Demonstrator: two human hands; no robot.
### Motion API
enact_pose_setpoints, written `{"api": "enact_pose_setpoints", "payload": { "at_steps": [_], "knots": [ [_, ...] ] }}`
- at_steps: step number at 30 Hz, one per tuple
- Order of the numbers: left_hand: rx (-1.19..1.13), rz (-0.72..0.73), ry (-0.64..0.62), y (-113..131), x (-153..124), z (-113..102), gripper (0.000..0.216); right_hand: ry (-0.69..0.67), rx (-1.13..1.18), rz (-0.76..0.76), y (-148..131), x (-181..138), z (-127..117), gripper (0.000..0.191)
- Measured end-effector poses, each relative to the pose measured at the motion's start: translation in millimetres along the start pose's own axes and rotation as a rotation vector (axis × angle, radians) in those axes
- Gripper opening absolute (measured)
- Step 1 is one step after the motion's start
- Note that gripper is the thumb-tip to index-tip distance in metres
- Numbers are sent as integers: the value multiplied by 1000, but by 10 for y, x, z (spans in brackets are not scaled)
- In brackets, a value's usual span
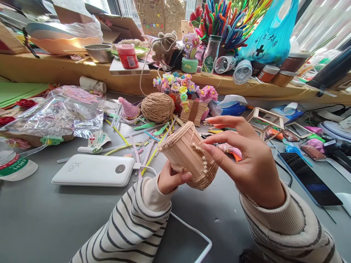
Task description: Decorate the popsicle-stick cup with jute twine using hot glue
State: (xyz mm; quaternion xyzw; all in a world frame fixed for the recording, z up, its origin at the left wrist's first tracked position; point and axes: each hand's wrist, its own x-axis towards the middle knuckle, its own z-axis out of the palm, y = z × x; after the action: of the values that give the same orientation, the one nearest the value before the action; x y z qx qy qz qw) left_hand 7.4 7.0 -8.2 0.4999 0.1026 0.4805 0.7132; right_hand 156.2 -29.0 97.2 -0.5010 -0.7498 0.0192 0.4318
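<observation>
My left hand (171, 179) is wrapped round the lower side of a small pot (186, 153) made of upright wooden craft sticks. It holds the pot tilted above the table, with the rim to the upper left. Twine is wound round the rim and the base. A knotted length of twine (203, 156) curves down the pot's side. My right hand (244, 160) is at the pot's right side, thumb and index finger pinched on the twine, other fingers raised. The fingers of my left hand behind the pot are hidden.
A white power bank (93, 170) with a cable lies to the left, a phone (309, 179) to the right. Beyond the pot are a twine ball (157, 106), pipe cleaners and a small wooden frame (265, 122). Jars and a blue bag (270, 33) stand on the back ledge.
</observation>
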Motion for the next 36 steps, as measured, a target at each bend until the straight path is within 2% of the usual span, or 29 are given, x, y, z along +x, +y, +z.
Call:
{"api": "enact_pose_setpoints", "payload": {
  "at_steps": [6, 21, 27, 36],
  "knots": [
    [3, -46, 20, 16, -1, 10, 41, -8, 13, 12, -18, -14, 5, 7],
    [0, -26, 0, 42, 9, 31, 32, -29, -25, -7, -37, -16, 8, 11],
    [23, -54, 31, 56, 6, 43, 36, -33, -30, -9, -32, -15, 15, 10],
    [6, -35, -3, 52, 11, 39, 35, -23, 8, 26, -51, -18, 13, 7]
  ]
}}
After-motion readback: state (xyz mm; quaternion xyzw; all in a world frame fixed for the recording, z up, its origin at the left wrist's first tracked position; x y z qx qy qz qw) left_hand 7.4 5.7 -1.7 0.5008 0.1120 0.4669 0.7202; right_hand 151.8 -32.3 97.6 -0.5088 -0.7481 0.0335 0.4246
